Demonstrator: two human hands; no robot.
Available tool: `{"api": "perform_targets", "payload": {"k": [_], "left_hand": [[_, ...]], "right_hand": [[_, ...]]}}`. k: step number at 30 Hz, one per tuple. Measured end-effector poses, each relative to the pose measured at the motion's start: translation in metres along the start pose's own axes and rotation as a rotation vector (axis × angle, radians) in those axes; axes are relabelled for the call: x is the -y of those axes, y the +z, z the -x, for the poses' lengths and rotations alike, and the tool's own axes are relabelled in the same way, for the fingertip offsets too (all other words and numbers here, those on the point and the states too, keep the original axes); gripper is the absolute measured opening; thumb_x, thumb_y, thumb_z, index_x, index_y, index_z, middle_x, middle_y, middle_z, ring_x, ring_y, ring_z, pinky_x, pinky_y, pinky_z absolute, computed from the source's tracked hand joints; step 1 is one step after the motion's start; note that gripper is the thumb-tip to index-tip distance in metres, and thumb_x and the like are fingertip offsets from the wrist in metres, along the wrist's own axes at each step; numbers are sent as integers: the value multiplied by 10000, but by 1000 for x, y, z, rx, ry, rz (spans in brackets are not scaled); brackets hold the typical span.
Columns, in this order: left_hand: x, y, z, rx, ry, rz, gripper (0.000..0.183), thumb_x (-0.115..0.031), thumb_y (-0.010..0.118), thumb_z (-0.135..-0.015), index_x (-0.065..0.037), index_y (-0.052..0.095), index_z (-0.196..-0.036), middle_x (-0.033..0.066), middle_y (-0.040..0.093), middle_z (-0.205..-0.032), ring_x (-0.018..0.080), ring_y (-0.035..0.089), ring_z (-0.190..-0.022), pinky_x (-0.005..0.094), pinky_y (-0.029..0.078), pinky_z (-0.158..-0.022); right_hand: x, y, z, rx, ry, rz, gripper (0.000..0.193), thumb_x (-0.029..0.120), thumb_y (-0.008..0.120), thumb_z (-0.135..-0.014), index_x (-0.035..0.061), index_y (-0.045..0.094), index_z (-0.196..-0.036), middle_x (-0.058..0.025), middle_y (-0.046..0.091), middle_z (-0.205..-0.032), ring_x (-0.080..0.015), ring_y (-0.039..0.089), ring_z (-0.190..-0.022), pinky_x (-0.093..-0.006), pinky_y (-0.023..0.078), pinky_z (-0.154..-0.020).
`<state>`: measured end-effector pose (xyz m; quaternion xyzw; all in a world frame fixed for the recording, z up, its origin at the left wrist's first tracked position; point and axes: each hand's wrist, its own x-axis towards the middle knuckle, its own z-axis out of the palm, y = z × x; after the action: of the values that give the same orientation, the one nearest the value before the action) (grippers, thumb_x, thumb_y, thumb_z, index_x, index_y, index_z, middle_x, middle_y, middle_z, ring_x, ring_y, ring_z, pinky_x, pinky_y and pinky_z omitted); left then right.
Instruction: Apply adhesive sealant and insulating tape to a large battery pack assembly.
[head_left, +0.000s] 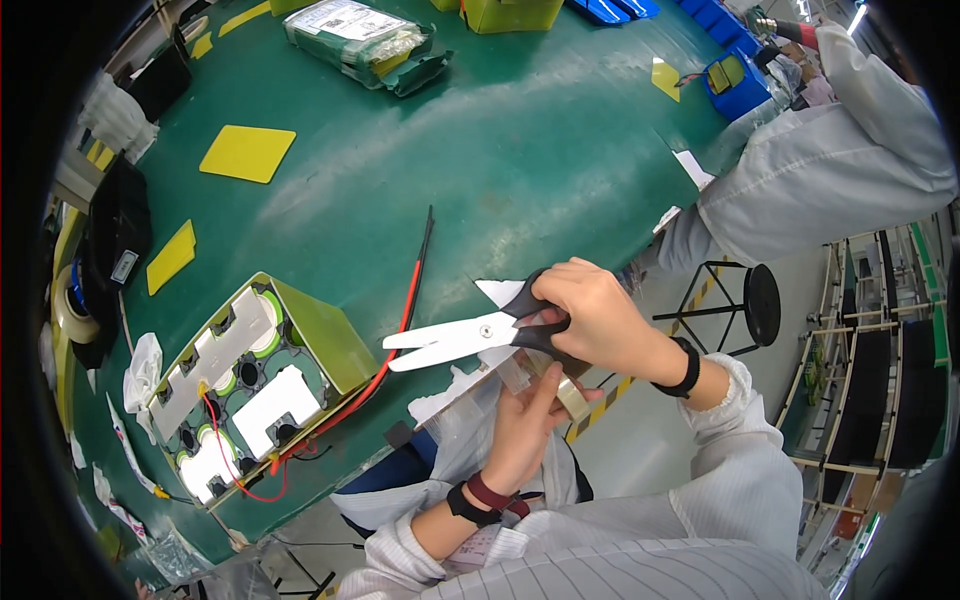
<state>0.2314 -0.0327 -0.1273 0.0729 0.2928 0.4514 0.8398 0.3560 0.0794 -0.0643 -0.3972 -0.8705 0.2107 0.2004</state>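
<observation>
My right hand (600, 315) is closed round the black handles of a pair of scissors (455, 338). Their white blades point left, slightly apart. Just below, my left hand (522, 430) grips a roll of clear tape (572, 398) near the table's front edge. Part of the roll is hidden by the fingers. To the left of the blades stands a yellow-green battery pack (335, 335), its near side showing cells, white plates and black holders. A thick red and black cable (412, 285) runs from it across the table, and a thin red wire (237, 470) loops over its front.
Yellow sheets (248, 153) lie on the green table (480, 160). A plastic-wrapped package (362, 45) sits at the back. At the right another person in a grey sleeve (820, 170) works near a blue-wrapped pack (737, 85). A black stool (760, 305) stands on the floor.
</observation>
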Motion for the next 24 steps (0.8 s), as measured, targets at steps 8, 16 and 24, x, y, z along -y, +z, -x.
{"api": "perform_targets", "payload": {"k": [8, 16, 24], "left_hand": [[-3, 8, 1, -9, 44, -163, 394, -258, 456, -1045, -64, 336, -1365, 152, 657, -1012, 303, 692, -974, 371, 552, -817], [5, 2, -2, -43, 123, -241, 308, -247, 451, -1047, -57, 495, -1284, 142, 678, -943, 287, 710, -906, 342, 558, -779], [10, 6, -2, -61, 170, -223, 276, -244, 443, -1048, -37, 533, -1207, 141, 695, -919, 265, 718, -860, 314, 556, -750]], "right_hand": [[-7, -4, 2, -255, -27, 308, 341, -22, 666, -551, 22, 518, -855, -99, 536, -796, -325, 519, -772, -403, 393, -706], [-40, -110, 27, 718, 315, -20, 686, 475, 894, -559, -17, 464, -769, -106, 491, -643, -286, 446, -592, -372, 373, -559], [-78, -113, 19, 998, 364, 70, 792, 649, 822, -575, -38, 462, -736, -118, 468, -598, -284, 489, -571, -375, 384, -545]]}}
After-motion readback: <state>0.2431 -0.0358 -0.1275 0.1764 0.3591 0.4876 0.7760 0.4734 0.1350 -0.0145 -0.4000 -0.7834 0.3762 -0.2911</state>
